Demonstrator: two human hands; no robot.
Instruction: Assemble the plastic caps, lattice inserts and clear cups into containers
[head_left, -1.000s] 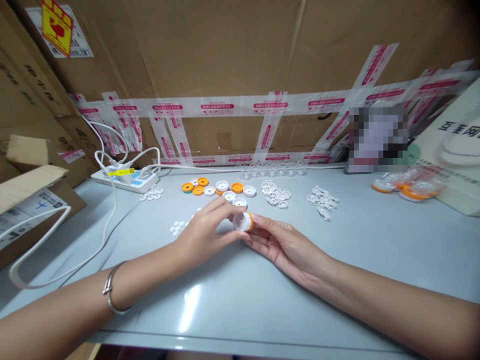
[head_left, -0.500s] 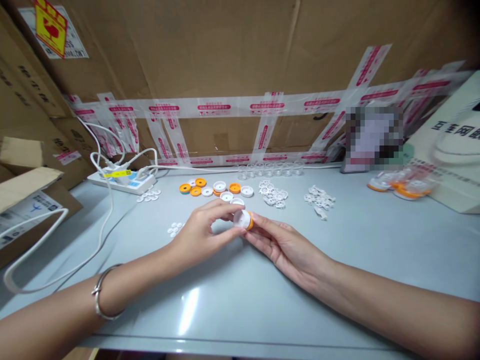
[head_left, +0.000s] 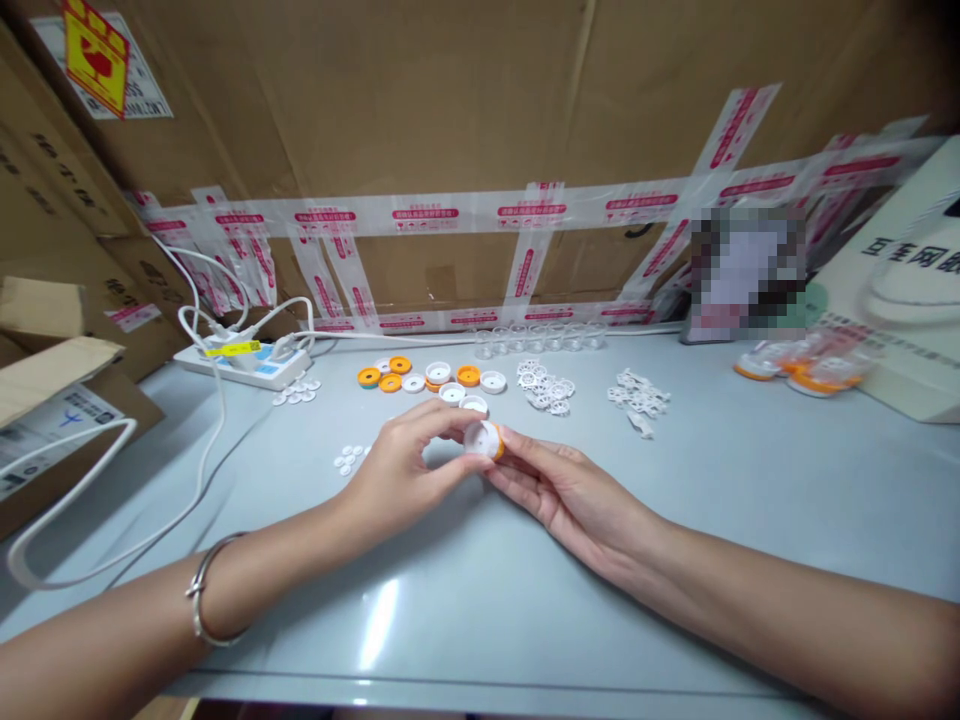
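Above the middle of the table, both hands grip a small round plastic piece, a white cup-like part [head_left: 481,441] with an orange part [head_left: 499,443] against its right side. My left hand [head_left: 412,455] pinches the white rim between thumb and fingers. From the right, my right hand [head_left: 566,490] closes its thumb and fingers on the orange side. The white part's hollow face is turned toward the left and toward me. Just behind the fingers lie several loose white round parts [head_left: 493,382] and orange round parts [head_left: 468,375], one white part partly hidden by my left hand.
Small white discs [head_left: 349,460] lie left of my hands. White spoked parts [head_left: 546,388] and small white pieces [head_left: 637,397] lie farther back, before clear round cups [head_left: 540,338]. A power strip [head_left: 247,362] with cables stands left; orange-based clear items [head_left: 825,375] sit right. A large carton [head_left: 450,120] backs the table.
The held piece has turned slightly, so more of the white part's hollow face shows. Both hands keep nearly the same place and grip.
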